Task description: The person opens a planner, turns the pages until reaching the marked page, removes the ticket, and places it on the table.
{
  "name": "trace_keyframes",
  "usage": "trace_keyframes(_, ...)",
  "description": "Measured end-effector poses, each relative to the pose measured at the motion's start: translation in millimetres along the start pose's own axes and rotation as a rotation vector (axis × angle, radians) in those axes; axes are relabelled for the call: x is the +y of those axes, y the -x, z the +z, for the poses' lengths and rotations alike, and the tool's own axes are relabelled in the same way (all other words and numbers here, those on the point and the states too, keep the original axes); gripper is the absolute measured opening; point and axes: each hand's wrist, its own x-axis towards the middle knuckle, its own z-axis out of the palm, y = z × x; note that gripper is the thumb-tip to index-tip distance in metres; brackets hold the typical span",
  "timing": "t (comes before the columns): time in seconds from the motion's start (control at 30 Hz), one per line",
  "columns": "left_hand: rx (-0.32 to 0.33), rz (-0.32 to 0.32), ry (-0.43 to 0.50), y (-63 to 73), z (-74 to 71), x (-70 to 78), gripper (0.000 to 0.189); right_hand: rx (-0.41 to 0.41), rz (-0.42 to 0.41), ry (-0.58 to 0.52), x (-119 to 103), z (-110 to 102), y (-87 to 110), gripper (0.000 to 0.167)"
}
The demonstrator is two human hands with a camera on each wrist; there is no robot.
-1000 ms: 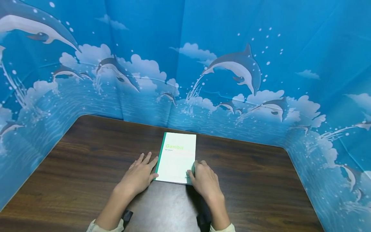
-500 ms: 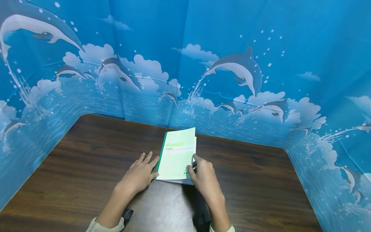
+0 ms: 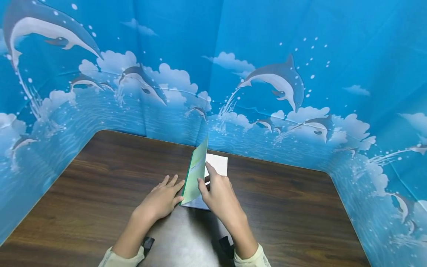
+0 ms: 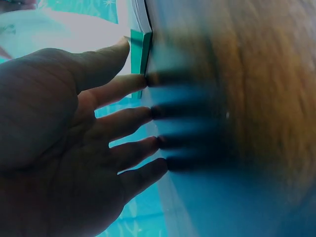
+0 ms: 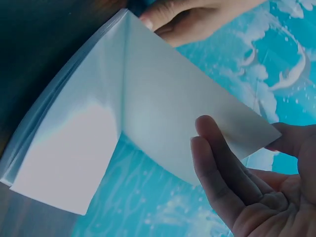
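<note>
A thin notebook with a green spine lies on the table, its front cover (image 3: 194,178) swung up nearly upright along the spine. Bright white pages (image 3: 217,162) show beneath it. My right hand (image 3: 218,193) pinches the cover near its lower free corner, thumb outside and fingers on the white inner side (image 5: 163,98), as the right wrist view shows. My left hand (image 3: 159,200) rests on the table left of the notebook, fingers spread. Its thumb is at the bottom of the green spine (image 4: 140,52), and its fingertips meet the tabletop in the left wrist view.
The dark wood-grain table (image 3: 110,178) has rounded far corners. Right behind it hangs a blue curtain (image 3: 173,44) printed with dolphins, wrapping around both sides. The notebook sits near the table's far edge.
The cover lay flat a second ago; my right hand has raised it and carried it leftward, uncovering white pages. My left hand has stayed beside the spine.
</note>
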Motion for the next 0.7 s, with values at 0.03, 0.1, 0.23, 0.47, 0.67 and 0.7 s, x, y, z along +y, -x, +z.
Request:
trace_keyframes(0.03,-0.002,0.000,0.002,0.1,0.0,-1.1,0.059,-0.012,-0.008,0.003,-3,1,-1.4,0.056)
trace_keyframes(0.1,-0.005,0.003,0.006,0.4,-0.7,-2.6,0.059,-0.038,-0.016,0.003,-7,4,-4.0,0.058)
trace_keyframes(0.23,-0.002,0.017,0.010,0.7,-3.2,-3.6,0.057,-0.075,-0.017,0.005,-12,11,-8.4,0.059)
trace_keyframes(0.47,0.016,0.032,0.021,-2.1,-3.6,-8.5,0.055,-0.109,-0.041,0.018,-13,21,-14.3,0.057)
trace_keyframes(0.67,0.075,0.108,0.051,-10.7,10.2,-34.4,0.062,-0.189,-0.062,0.027,-8,30,-19.2,0.056)
trace_keyframes(0.7,0.084,0.115,0.058,-12.7,13.1,-39.4,0.063,-0.206,-0.065,0.035,-7,31,-20.4,0.055)
